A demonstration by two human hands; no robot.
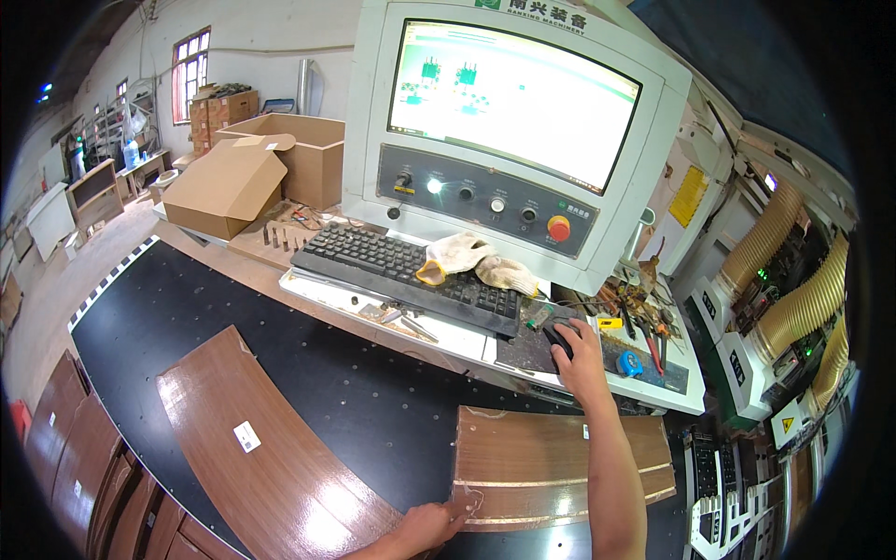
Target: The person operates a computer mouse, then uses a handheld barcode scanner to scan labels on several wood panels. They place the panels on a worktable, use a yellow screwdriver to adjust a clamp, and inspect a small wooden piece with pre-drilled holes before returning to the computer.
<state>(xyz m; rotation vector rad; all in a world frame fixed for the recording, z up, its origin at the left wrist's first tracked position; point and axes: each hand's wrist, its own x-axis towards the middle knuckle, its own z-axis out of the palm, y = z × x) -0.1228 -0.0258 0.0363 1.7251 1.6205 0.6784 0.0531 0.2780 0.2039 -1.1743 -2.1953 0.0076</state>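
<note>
Black computer mouse (558, 336), on a dark pad beside the black keyboard (411, 275), lies under the person's right hand (581, 359), fingers curled over it. Left hand (431, 523), fingers loosely bent, touches the brown wooden panel (551, 462) at its corner on the black worktable (373, 392). Risk: with attention split, the lightly held panel could slide.

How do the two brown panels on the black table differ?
The left panel is long, curved and plain brown with a small white label; the right panel is shorter, squarer and crossed by pale stripes. The left panel lies untouched, while the left hand rests on the right panel's near corner. The right hand is on the mouse, on neither panel. Both are glossy wood-grain and lie flat on the table.
</note>
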